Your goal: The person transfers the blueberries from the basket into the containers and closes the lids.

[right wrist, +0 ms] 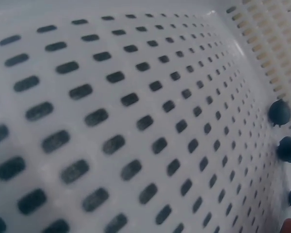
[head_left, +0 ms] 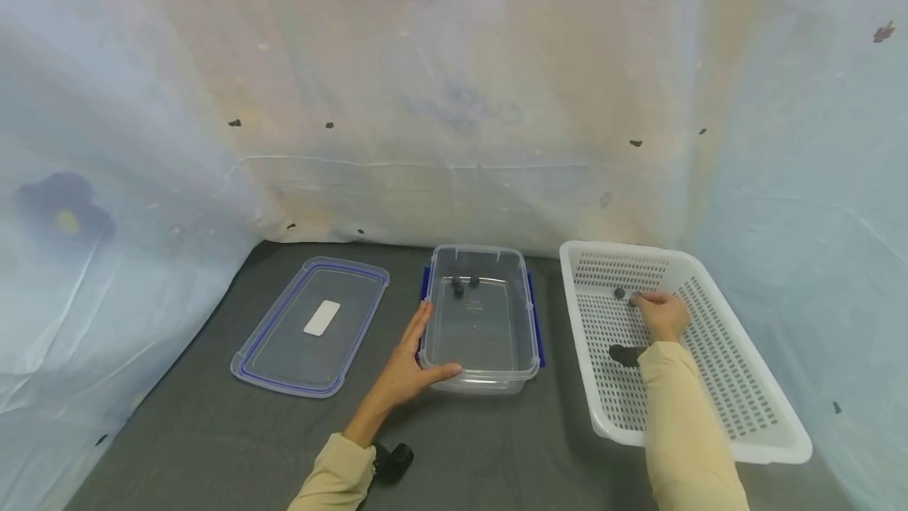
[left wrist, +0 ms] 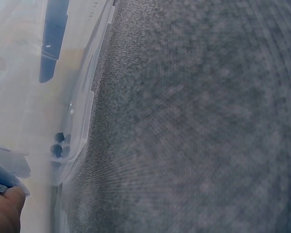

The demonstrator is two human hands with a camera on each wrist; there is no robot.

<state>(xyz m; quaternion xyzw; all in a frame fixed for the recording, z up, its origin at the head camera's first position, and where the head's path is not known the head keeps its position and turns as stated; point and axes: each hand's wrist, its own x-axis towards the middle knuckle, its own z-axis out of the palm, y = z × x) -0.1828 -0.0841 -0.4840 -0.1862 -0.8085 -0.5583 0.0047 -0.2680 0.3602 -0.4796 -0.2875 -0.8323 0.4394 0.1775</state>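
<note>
Berries (head_left: 619, 292) lie at the far end of the white basket (head_left: 780, 436), dark and round, so they point no way. The right hand (head_left: 663, 315) reaches into the basket with its fingers bent down at one berry; whether they pinch it I cannot tell. In the right wrist view two berries (right wrist: 280, 112) sit near the slotted wall, just beside the fingertips (right wrist: 287, 225).

The left hand (head_left: 409, 365) rests against the near left corner of the clear box (head_left: 484, 375), fingers straight along its side, thumb across the front edge. The box's long axis runs away from the person, as do the basket's and the lid's. Three more berries (head_left: 457, 287) lie at its far end. The lid (head_left: 312, 326) lies flat on the grey table (head_left: 496, 448), left of the box and apart from it.
</note>
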